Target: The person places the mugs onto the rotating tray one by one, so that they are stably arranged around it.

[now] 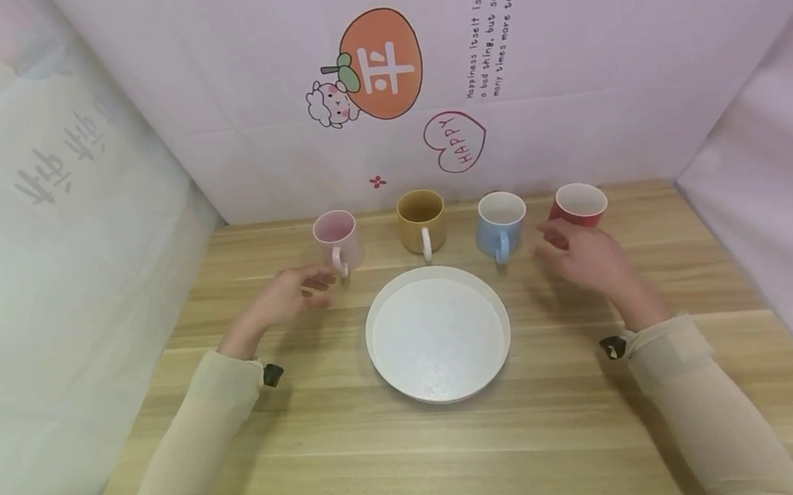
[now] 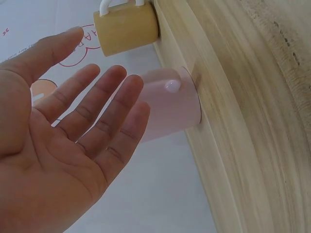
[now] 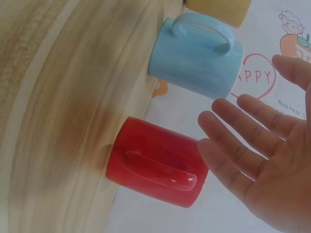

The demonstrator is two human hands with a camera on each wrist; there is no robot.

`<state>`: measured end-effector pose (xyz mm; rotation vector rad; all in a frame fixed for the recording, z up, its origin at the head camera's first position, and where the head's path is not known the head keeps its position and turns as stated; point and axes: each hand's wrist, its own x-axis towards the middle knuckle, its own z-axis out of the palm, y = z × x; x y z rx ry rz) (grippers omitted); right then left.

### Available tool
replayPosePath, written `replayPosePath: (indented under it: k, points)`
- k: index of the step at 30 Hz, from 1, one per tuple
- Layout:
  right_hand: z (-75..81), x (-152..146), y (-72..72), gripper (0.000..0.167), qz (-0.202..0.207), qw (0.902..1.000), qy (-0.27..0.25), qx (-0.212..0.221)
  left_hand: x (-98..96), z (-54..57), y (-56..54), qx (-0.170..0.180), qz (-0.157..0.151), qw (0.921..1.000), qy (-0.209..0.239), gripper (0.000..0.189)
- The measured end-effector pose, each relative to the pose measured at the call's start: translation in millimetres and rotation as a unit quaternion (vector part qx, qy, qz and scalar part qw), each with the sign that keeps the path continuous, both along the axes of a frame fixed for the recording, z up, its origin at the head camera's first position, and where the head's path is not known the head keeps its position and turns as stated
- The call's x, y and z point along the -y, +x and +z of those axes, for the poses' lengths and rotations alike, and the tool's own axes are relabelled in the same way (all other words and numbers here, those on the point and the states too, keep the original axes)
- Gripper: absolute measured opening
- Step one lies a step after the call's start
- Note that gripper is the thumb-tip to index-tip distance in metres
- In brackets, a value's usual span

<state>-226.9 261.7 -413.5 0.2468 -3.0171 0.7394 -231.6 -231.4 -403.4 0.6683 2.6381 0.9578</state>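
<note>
Four mugs is more than I count, so several mugs stand upright in a row at the back of the table. My left hand (image 1: 297,293), fingers spread and holding nothing, is just left of the pink mug (image 1: 346,244); in the left wrist view its fingertips overlap that pink mug (image 2: 167,109). My right hand (image 1: 584,254), also empty with fingers extended, is in front of the red mug (image 1: 593,220) and hides part of it. The light blue mug (image 3: 194,60) is beside the red mug (image 3: 155,162) in the right wrist view. A mustard mug (image 1: 412,234) with a white handle stands between the pink and blue ones.
A round white tray (image 1: 443,394) lies on the wooden table (image 1: 413,464) in front of the mugs. Behind them rises a pale printed cloth (image 1: 257,157), and more cloth hangs at both sides.
</note>
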Motion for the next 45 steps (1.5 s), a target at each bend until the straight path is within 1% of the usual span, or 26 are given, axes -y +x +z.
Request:
replayPosePath:
  k: [4, 11, 14, 19, 23, 27, 35, 43, 45]
  points:
    - [-1.7, 0, -1.7, 0.054, 0.003, 1.0, -0.005, 0.0, -1.1, -1.9, 0.8, 0.0, -0.007, 0.9999, 0.009, 0.046]
    - [-4.4, 4, -3.5, 0.049, 0.012, 0.9997, -0.019, 0.003, -4.4, -5.9, 2.4, 0.013, -0.016, 0.9995, 0.024, 0.047]
    - [-5.5, 6, -4.7, 0.049, 0.01, 0.9996, -0.024, 0.006, -5.8, -7.1, 3.2, 0.012, -0.022, 0.9993, 0.029, 0.047]
    - [-6.3, 8, -7.4, 0.046, 0.011, 0.9995, -0.03, 0.005, -7.4, -8.0, 3.5, 0.01, -0.024, 0.9991, 0.034, 0.048]
    - [-7.4, 10, -7.9, 0.043, 0.02, 0.9991, -0.038, -0.001, -8.9, -10.9, 2.7, 0.014, -0.024, 0.999, 0.034, 0.048]
    - [-9.6, 12, -7.5, 0.041, 0.022, 0.9989, -0.042, -0.005, -11.0, -16.0, 1.5, 0.019, -0.025, 0.999, 0.033, 0.049]
    - [-15.2, 13, -8.3, 0.04, 0.015, 0.9987, -0.047, -0.006, -16.5, -18.8, 5.8, 0.029, -0.018, 0.9986, 0.041, 0.052]
    - [-19.4, 14, -11.2, 0.038, 0.02, 0.9977, -0.064, -0.012, -19.6, -23.0, 7.2, 0.04, -0.028, 0.9974, 0.052, 0.054]
    - [-19.9, 15, -11.8, 0.038, 0.021, 0.9974, -0.068, -0.011, -20.0, -24.2, 7.2, 0.037, -0.032, 0.9974, 0.053, 0.053]
